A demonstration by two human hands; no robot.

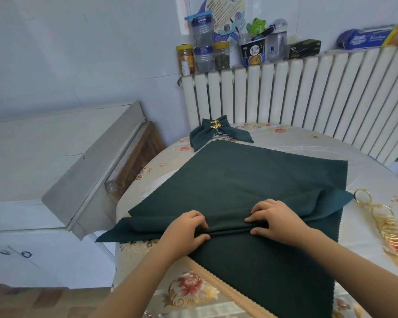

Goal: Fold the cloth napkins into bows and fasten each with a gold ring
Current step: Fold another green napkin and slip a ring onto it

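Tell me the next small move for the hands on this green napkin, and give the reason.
Probably make the next pleat: draw the pinched ridge toward the near edge and gather another fold. The left hand and right hand both pinch one raised fold across the middle of the green napkin, while most of the cloth lies flat. The gold rings wait at the right; one finished bow lies beyond.

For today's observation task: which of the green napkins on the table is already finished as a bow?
The small napkin bow at the table's far edge by the radiator, cinched with a gold leaf ring. The large napkin under both hands is still only being pleated.
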